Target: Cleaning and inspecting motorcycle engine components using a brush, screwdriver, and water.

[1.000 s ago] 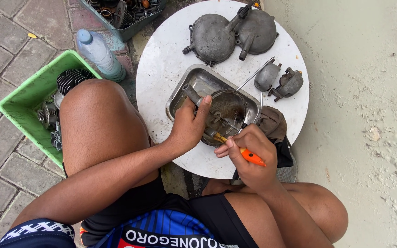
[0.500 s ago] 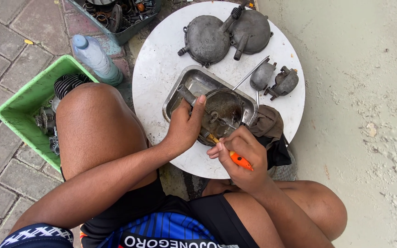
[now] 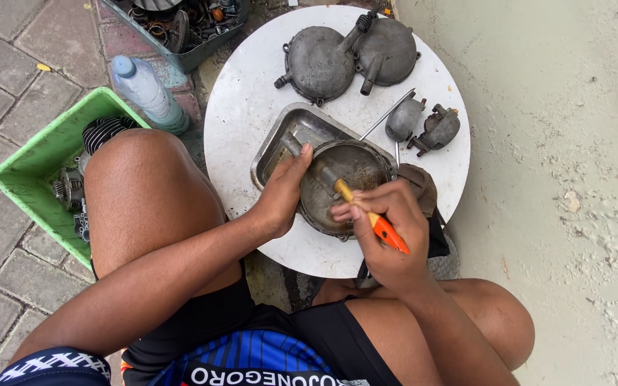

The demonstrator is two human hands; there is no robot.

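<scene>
On the round white table (image 3: 251, 100), the left hand (image 3: 280, 196) grips a round metal cover (image 3: 348, 175) in the steel tray (image 3: 294, 125); the right hand (image 3: 387, 232) clasps an orange-handled brush (image 3: 373, 218) over it.

White round tabletop (image 3: 251, 107). Grey engine covers (image 3: 319, 64), silver tray (image 3: 287, 132). Orange-yellow brush handle (image 3: 384, 230). Green crate (image 3: 37, 154). Clear bottle (image 3: 148, 93), blue cap. Blue-black striped shorts (image 3: 251, 354).

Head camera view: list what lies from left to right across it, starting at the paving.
Green crate → plastic bottle → left hand → round metal cover in the metal tray → right hand holding an orange-handled brush → small grey parts → concrete floor.
</scene>
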